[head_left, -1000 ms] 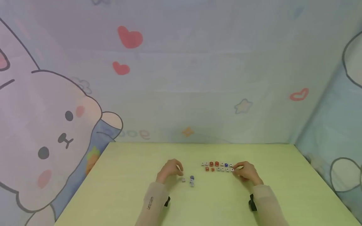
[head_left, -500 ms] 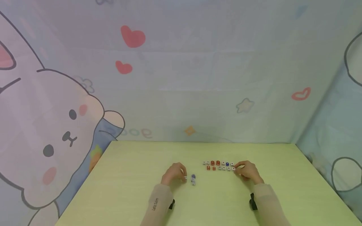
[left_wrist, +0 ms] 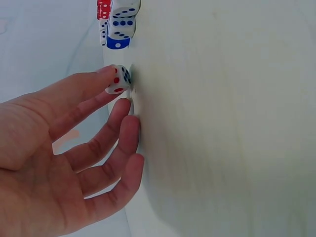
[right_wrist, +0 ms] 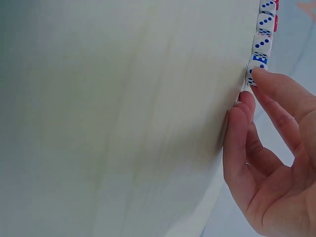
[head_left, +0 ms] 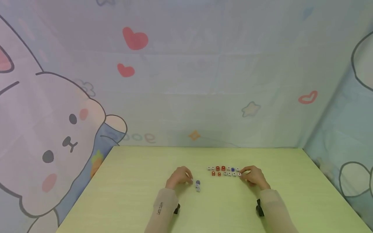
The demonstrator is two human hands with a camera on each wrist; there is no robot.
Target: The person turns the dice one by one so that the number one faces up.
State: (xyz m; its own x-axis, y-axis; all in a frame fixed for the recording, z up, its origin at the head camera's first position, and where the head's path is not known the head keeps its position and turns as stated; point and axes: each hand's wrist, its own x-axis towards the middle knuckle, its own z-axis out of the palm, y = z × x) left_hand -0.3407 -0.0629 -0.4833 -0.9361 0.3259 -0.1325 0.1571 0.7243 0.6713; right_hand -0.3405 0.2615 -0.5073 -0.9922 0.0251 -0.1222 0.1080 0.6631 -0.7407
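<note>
My left hand (head_left: pixel 180 176) pinches a white die (left_wrist: pixel 118 80) between thumb and index finger, close over the table; red and blue pips show on it. The other fingers are loosely bent. Just right of this hand stands a short line of dice, a blue die (head_left: pixel 198 182) at its far end and white dice (head_left: pixel 198 188) nearer. At the right end of two rows of dice, my right hand (head_left: pixel 254 176) holds the last white die (right_wrist: pixel 250 77) of the near row by thumb and index finger. Part of that die is hidden by the thumb.
The far row has white dice, two red dice (head_left: pixel 220 168) and a blue die (head_left: pixel 233 169). Two red dice (head_left: pixel 216 173) and several white dice (head_left: pixel 229 174) form the near row. The pale yellow-green table (head_left: pixel 131 194) ends at a printed cloth backdrop (head_left: pixel 186 97).
My left hand has moved right and taken hold of the white die that lay apart on the table, bringing it nearer the short line. My right hand stays at the row's end.
</note>
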